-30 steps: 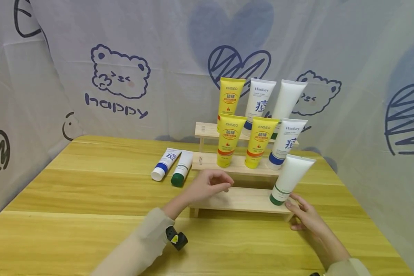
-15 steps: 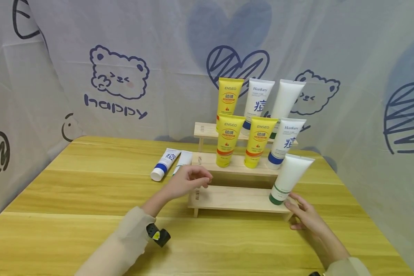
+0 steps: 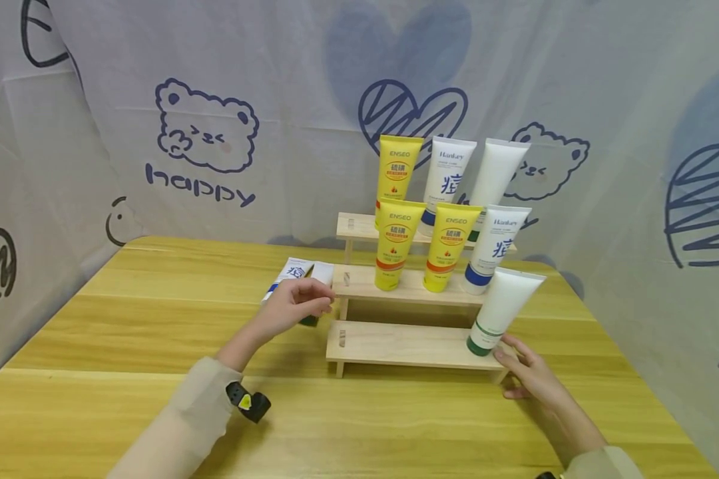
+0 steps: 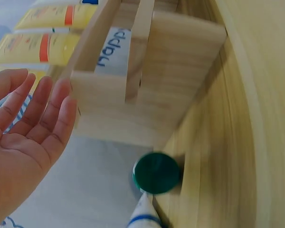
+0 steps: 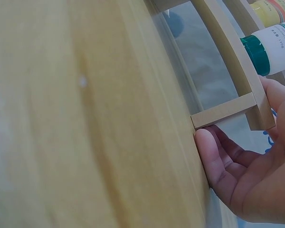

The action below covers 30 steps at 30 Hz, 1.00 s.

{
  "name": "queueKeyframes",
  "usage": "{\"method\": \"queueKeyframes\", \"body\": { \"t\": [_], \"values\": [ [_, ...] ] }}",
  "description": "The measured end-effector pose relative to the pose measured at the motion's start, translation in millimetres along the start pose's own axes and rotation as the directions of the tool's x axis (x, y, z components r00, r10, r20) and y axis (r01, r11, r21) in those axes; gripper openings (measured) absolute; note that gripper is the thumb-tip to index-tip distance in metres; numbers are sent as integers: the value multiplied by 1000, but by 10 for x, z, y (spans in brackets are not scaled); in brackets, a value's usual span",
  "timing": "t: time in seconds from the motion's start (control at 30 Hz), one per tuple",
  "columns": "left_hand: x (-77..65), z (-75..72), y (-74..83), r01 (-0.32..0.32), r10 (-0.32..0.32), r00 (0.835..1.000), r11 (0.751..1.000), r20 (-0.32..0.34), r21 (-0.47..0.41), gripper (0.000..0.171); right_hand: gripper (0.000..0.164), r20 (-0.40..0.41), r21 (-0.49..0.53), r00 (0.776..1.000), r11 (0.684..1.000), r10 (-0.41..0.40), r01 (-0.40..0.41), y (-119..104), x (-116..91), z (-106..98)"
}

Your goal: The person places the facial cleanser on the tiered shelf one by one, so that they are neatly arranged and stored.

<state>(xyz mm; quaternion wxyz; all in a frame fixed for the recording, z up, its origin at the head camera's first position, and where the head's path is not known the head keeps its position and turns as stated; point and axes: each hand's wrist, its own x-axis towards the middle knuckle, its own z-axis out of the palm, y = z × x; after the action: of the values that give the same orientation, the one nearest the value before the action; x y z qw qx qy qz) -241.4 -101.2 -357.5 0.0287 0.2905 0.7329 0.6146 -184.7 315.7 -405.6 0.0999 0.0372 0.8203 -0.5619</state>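
Note:
In the head view, my left hand (image 3: 296, 305) hovers at the left end of the three-tier wooden stand (image 3: 407, 342), its fingers loosely bent around nothing. Just behind it, partly covered, lie a white tube with a blue band (image 3: 293, 269) and a green-capped white tube (image 3: 323, 273). In the left wrist view, the green cap (image 4: 156, 172) shows below the hand. My right hand (image 3: 533, 376) holds the stand's right end, thumb at the front corner and fingers by the leg (image 5: 223, 111). Close by, a green-capped tube (image 3: 504, 311) stands on the lowest step.
On the middle step stand two yellow tubes (image 3: 397, 243) and a white-and-blue tube (image 3: 496, 246). The top step carries a yellow tube (image 3: 397, 163), a white-and-blue tube (image 3: 449, 174) and a plain white one (image 3: 498, 173). A printed cloth (image 3: 299, 166) hangs behind the wooden table (image 3: 126, 332).
My left hand has moved left, from above the lowest step to the tubes lying on the table, and now partly covers them. My right hand has stayed at the stand's right end.

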Motion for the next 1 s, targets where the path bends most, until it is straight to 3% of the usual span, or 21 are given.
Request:
{"method": "queueKeyframes", "body": {
  "t": [0.37,0.6,0.87,1.0],
  "values": [
    [-7,-252,-179,93,-85,990,994,-113,64,22,61,0,-3,1000,1000,-3,3,14,-12,5],
    [37,-430,-312,109,-74,977,979,-198,174,23,62,0,4,1000,1000,0,0,19,5,0],
    [95,-601,-452,178,-128,966,959,-223,220,25,62,1,4,1000,1000,5,-5,24,19,-10],
    [108,-671,-511,229,-189,960,955,-208,188,29,61,0,4,1000,1000,2,-2,24,15,-6]
  ]
}}
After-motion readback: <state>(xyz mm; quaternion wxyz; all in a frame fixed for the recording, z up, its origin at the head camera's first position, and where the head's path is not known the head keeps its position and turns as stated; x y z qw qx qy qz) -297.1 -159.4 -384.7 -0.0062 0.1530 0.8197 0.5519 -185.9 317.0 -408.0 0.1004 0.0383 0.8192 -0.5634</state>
